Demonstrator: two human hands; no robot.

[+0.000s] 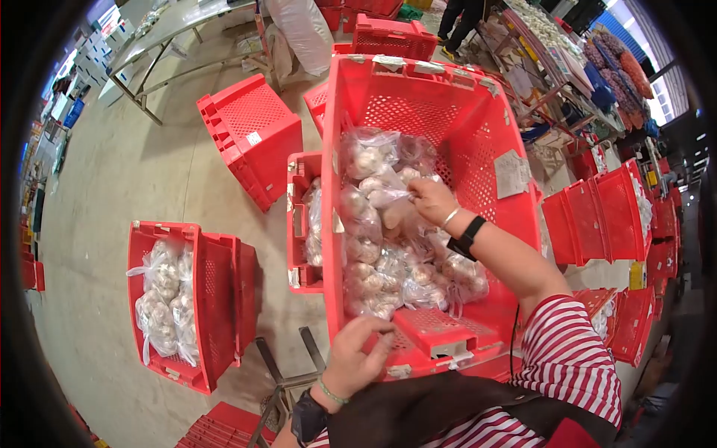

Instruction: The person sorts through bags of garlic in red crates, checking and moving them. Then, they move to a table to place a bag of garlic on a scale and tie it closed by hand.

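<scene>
I see the left hand (357, 358) w/ fingers curled over the near rim of the big red crate (478, 127), gripping it; the right hand (431, 200) is inside, fingers pinched shut on the twisted neck of a clear bag of garlic (388, 196). The crate has perforated plastic walls, approx half full of lumpy, crinkly bags, w/ open room toward the far wall. A smaller crate (187, 313) w/ more bags sits well apart on bare concrete floor (112, 187).

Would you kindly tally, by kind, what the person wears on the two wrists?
Black wristbands: 2 (left wrist band, right wrist band)
Thin bracelets: 2 (green beaded bracelet on the left, silvery bracelet on the right)
Total: 4
</scene>
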